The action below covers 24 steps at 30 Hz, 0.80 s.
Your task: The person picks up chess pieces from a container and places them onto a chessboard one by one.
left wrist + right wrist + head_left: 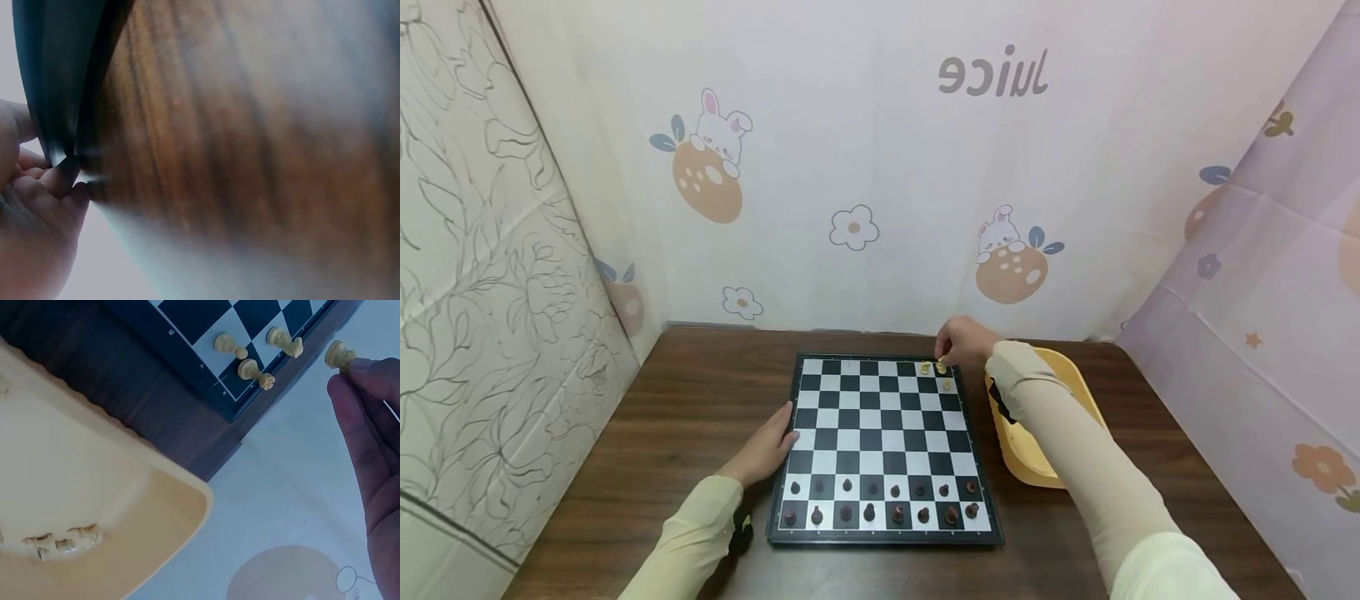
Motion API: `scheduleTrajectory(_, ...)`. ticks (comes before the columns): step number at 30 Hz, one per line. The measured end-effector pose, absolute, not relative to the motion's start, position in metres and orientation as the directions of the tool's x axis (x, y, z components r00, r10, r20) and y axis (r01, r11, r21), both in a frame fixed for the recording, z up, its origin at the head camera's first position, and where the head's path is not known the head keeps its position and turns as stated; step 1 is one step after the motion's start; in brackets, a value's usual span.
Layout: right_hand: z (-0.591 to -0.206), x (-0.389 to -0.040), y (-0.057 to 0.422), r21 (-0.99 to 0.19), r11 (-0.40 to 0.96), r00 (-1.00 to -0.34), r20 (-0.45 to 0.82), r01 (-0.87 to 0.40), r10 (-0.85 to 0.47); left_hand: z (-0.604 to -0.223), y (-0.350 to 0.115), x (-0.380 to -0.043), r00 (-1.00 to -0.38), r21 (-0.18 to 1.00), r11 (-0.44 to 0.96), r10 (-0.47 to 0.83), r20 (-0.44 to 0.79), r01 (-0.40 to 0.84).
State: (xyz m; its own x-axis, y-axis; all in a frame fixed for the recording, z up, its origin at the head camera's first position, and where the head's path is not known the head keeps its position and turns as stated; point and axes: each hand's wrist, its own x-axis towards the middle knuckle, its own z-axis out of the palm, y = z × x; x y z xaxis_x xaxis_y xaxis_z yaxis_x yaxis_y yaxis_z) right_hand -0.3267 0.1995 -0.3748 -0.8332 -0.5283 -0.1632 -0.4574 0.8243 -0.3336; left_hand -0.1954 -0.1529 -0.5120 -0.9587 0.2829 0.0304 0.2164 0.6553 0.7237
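A black-and-white chessboard (880, 417) lies on the table. My left hand (763, 450) grips its left edge, with fingers (62, 178) at the frame in the left wrist view. Over the far right corner, my right hand (967, 340) pinches a cream chess piece (337, 356) between thumb and fingers; its top is hidden by the thumb. Three cream pieces stand at that corner: a rook (255, 374), a pawn (230, 345) and a knight (284, 340). Dark pieces (869, 512) fill the two near rows.
Right of the board stands a yellow plastic basket (1026, 467), partly under my right forearm. Several cream pieces (62, 540) lie inside it. The brown wooden table (715, 383) reaches back to a printed curtain (865, 167), with more curtains at both sides.
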Motion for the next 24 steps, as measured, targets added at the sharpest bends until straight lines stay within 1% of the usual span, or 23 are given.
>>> scheduleTrajectory(4, -0.377, -0.330, 0.193, -0.332, 0.826, -0.831, -0.173, -0.456, -0.529, -0.513, -0.154, -0.197, -0.962, 0.721, 0.668, 0.273, -0.010, 0.182)
scheduleTrajectory(10, -0.379, -0.335, 0.182, -0.329, 0.816, -0.817, -0.180, -0.475, -0.548, -0.514, -0.154, -0.198, -0.961, 0.702, 0.684, 0.276, 0.005, 0.200)
scheduleTrajectory(24, -0.386, -0.346, 0.155, -0.344, 0.786, -0.782, -0.190, -0.513, -0.594, -0.512, -0.153, -0.200, -0.963, 0.698, 0.693, 0.267, -0.019, 0.178)
